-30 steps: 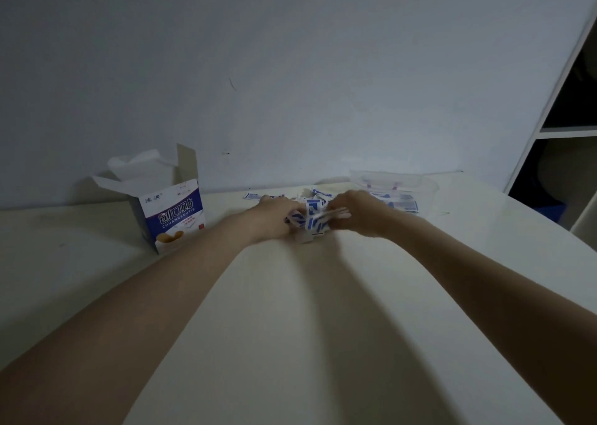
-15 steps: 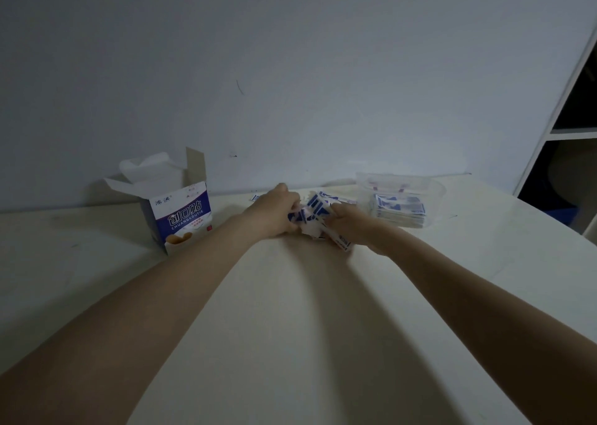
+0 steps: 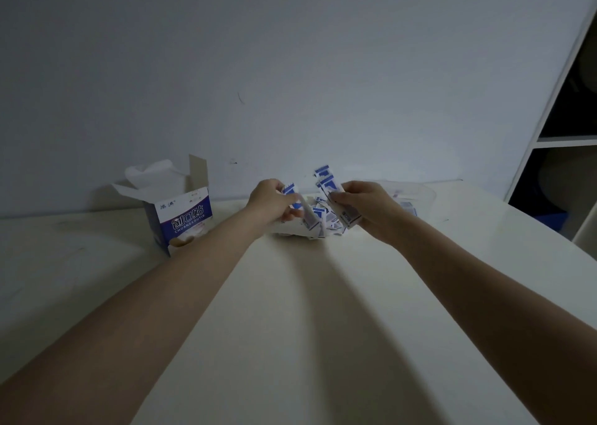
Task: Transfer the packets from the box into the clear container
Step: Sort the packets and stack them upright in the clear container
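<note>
A blue-and-white box (image 3: 181,219) stands open at the far left of the table, its flaps up. Several blue-and-white packets (image 3: 318,219) lie heaped on the table near the wall. My left hand (image 3: 274,201) pinches a few packets at the heap's left side. My right hand (image 3: 363,206) grips a bunch of packets, their ends sticking up above my fingers. The clear container (image 3: 423,193) sits just behind and right of my right hand, with some packets inside; my hand hides most of it.
The pale table (image 3: 290,311) runs up to a grey wall. A white shelf unit (image 3: 562,140) stands at the right with dark compartments and something blue low down.
Both hands have lifted off the table with packets in them. The right hand's bunch now sticks upward, and the hands have drawn slightly apart.
</note>
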### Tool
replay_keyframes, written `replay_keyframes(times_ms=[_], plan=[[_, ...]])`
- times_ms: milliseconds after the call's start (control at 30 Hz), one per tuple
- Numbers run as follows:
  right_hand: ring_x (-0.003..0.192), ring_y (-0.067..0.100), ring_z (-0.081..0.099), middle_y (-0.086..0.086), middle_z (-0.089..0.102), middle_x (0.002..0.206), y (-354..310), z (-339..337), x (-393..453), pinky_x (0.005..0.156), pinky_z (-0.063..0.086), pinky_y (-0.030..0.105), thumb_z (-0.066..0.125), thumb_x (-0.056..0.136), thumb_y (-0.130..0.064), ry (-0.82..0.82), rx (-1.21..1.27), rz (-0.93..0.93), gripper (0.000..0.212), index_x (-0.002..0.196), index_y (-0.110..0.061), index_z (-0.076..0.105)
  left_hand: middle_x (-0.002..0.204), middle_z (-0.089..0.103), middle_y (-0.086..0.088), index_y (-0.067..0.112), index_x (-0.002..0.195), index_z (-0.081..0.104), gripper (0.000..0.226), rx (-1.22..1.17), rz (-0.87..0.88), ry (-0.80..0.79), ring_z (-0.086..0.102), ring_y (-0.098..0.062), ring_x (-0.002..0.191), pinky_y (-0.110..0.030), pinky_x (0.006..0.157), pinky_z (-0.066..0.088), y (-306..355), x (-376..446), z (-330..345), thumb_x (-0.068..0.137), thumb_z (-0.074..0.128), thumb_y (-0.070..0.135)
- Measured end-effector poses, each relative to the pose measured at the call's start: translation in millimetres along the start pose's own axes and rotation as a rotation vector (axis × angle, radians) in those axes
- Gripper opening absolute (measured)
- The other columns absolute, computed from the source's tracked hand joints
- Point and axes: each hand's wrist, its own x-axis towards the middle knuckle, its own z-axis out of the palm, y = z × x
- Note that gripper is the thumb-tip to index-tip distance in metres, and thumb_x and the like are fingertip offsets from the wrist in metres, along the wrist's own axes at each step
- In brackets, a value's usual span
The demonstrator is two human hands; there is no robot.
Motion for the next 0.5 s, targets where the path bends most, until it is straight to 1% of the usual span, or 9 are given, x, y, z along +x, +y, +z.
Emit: replay_keyframes(times_ms=[67,133,233,300,333,367,400,433,500], plan=[[0.081,0.027,0.056,0.019,0.06,0.093,-3,0,-2,0.068,0.045,0.035,0.055,0.089,-0.003,-0.04,-0.086,-0.001,0.008,0.084,-0.002,0.061,0.069,0.06,-0.012,0.009,0.076,0.045,0.019,-0.113,-0.037,-0.056,0.062,-0.006,0.04,-0.016,0.042,0.049,0,-4,5,0.089,0.057,0.002],[0.08,0.023,0.057,0.015,0.062,0.091,-4,1,-6,0.068,0.045,0.03,0.054,0.09,-0.004,-0.113,-0.176,0.029,0.01,0.093,0.001,0.063,0.074,0.06,-0.011,0.008,0.079,0.046,0.015,-0.234,-0.076,-0.102,0.064,-0.01,0.048,-0.016,0.047,0.052,2,-8,11,0.092,0.051,0.002],[0.07,0.016,0.054,0.006,0.059,0.078,-2,1,-11,0.06,0.041,0.024,0.056,0.089,-0.006,-0.106,-0.342,0.0,0.008,0.084,-0.005,0.061,0.078,0.061,-0.009,0.008,0.082,0.051,0.019,-0.294,-0.112,-0.171,0.063,-0.013,0.059,-0.018,0.053,0.054,4,-18,17,0.098,0.041,0.008],[0.067,0.017,0.051,0.005,0.057,0.076,-2,-4,-11,0.054,0.037,0.022,0.059,0.088,-0.011,-0.033,-0.705,-0.124,0.006,0.088,-0.005,0.061,0.082,0.064,-0.009,0.011,0.087,0.057,0.03,-0.203,-0.124,-0.234,0.063,-0.017,0.068,-0.021,0.06,0.056,-4,-19,14,0.101,0.035,0.026],[0.07,0.019,0.052,0.006,0.058,0.08,-1,-6,-11,0.053,0.036,0.022,0.06,0.087,-0.013,-0.013,-0.89,-0.189,0.01,0.093,-0.005,0.062,0.086,0.066,-0.009,0.011,0.091,0.059,0.038,-0.128,-0.119,-0.258,0.064,-0.019,0.075,-0.027,0.072,0.056,-7,-20,13,0.099,0.034,0.038],[0.074,0.021,0.053,0.008,0.06,0.087,0,-6,-12,0.054,0.038,0.024,0.059,0.087,-0.014,-0.017,-1.003,-0.234,0.015,0.099,-0.007,0.061,0.093,0.068,-0.008,0.012,0.097,0.062,0.048,-0.026,-0.101,-0.263,0.065,-0.021,0.083,-0.032,0.085,0.054,-9,-22,12,0.095,0.035,0.051],[0.078,0.024,0.056,0.009,0.062,0.094,2,-6,-13,0.057,0.042,0.027,0.06,0.087,-0.015,-0.042,-1.057,-0.263,0.019,0.105,-0.01,0.059,0.098,0.068,-0.005,0.014,0.102,0.064,0.058,0.097,-0.071,-0.266,0.064,-0.02,0.089,-0.034,0.092,0.051,-10,-23,11,0.087,0.038,0.063],[0.081,0.026,0.058,0.011,0.064,0.099,5,-4,-15,0.062,0.044,0.03,0.06,0.087,-0.016,-0.075,-1.075,-0.284,0.023,0.109,-0.013,0.057,0.094,0.068,0.0,0.017,0.099,0.066,0.058,0.22,-0.021,-0.27,0.063,-0.016,0.086,-0.029,0.088,0.05,-12,-25,12,0.08,0.044,0.068],[0.086,0.029,0.061,0.013,0.066,0.102,12,2,-20,0.067,0.044,0.031,0.062,0.086,-0.02,-0.129,-1.096,-0.309,0.029,0.114,-0.018,0.055,0.071,0.06,0.008,0.022,0.077,0.062,0.028,0.43,0.097,-0.296,0.055,-0.008,0.067,-0.011,0.063,0.043,-16,-31,14,0.08,0.062,0.05]])
